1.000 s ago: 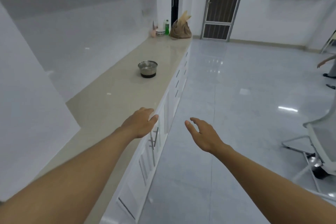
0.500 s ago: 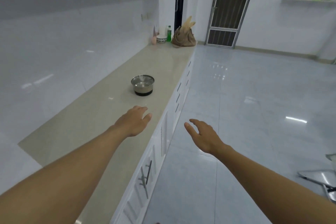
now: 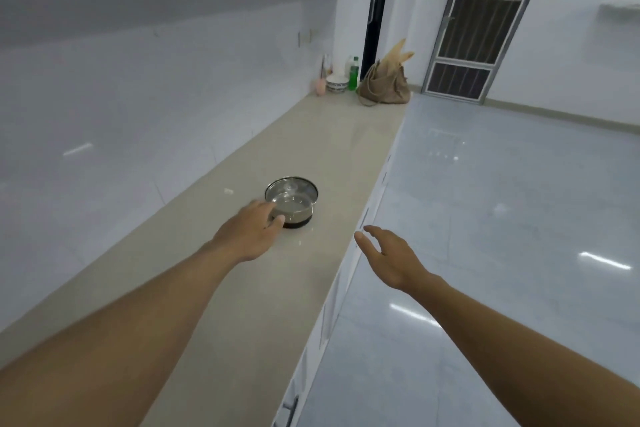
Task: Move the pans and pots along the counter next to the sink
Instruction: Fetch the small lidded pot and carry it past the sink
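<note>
A small steel pot (image 3: 293,202) with a glass lid and a dark base stands on the beige counter (image 3: 322,149), near its front edge. My left hand (image 3: 250,229) reaches over the counter, its fingers extended and its fingertips at the pot's near left side; whether they touch it is unclear. My right hand (image 3: 387,256) hovers beyond the counter's front edge, over the floor, fingers relaxed and empty, to the right of the pot.
At the counter's far end stand a brown bag (image 3: 385,84), a green bottle (image 3: 353,74), a patterned bowl (image 3: 337,83) and a pink item (image 3: 321,86). White drawers (image 3: 332,302) run under the counter. A glossy tiled floor (image 3: 502,218) lies to the right.
The view has moved closer to the pot along the counter. My left hand has reached forward to the pot's side; my right hand has followed beside the counter edge.
</note>
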